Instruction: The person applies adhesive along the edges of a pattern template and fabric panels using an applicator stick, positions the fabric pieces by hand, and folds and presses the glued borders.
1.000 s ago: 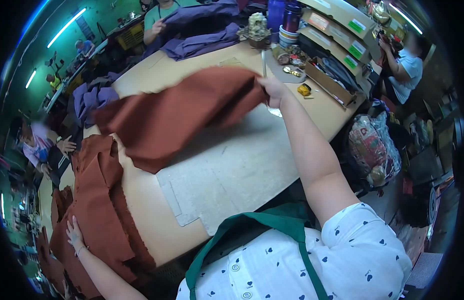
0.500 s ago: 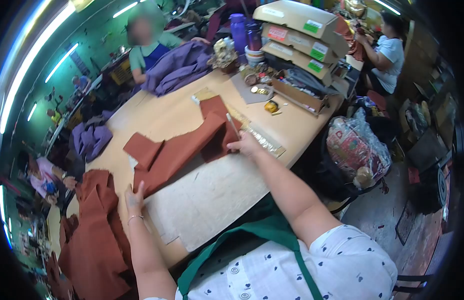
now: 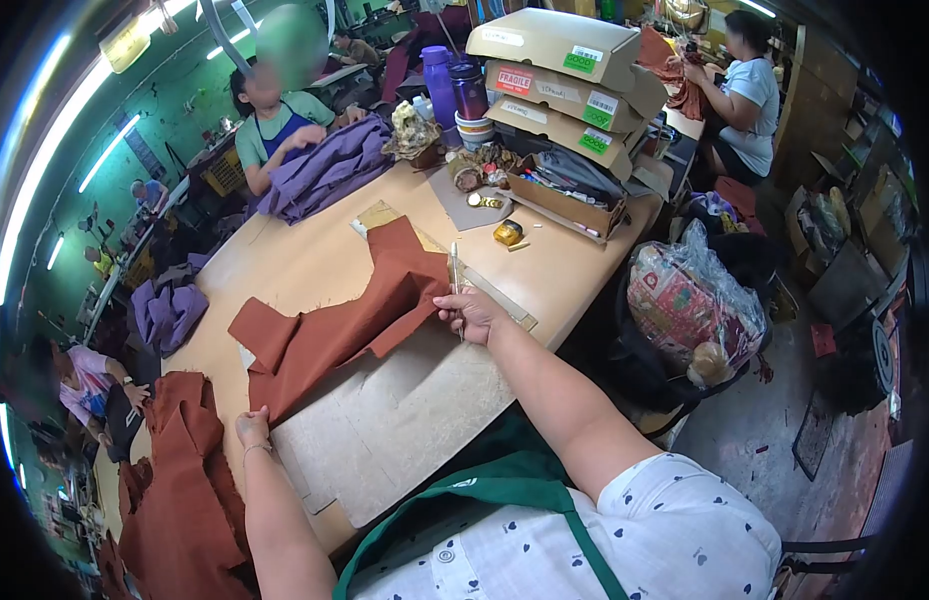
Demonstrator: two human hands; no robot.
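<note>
— Since a second ago: rust-brown cloth piece (image 3: 350, 315) no longer up in the air. Lies flat on the table (image 3: 315, 250) now, over the grey cardboard pattern (image 3: 405, 410). Left hand (image 3: 252, 428) has come off the rust-brown heap (image 3: 185, 490) at the table's near left corner.

— Where does the left hand sit now?

— At the cloth piece's near left corner, close to the table's near edge. Fingers (image 3: 247, 418) down on the fabric edge. Pinching or only pressing: cannot tell.

— Right hand?

— Right hand (image 3: 472, 313) at the cloth's right side, towards the right edge of the table. Fingers pressed together around a thin pale stick-like tool (image 3: 454, 272), held roughly upright. Hand lies just beside the cloth edge, touching or nearly so.

— Anything alongside it?

— Long clear ruler (image 3: 495, 296) lying aslant just past the right hand, near the right edge. Beyond that, a small yellow tape roll (image 3: 507, 233) and a stack of cardboard boxes (image 3: 565, 75) at the far right corner.

— Others at the table?

— Person at the far edge with both hands in purple fabric (image 3: 325, 170). More purple cloth (image 3: 167, 310) past the left edge. Another person seated beyond the boxes, handling brown cloth.
</note>
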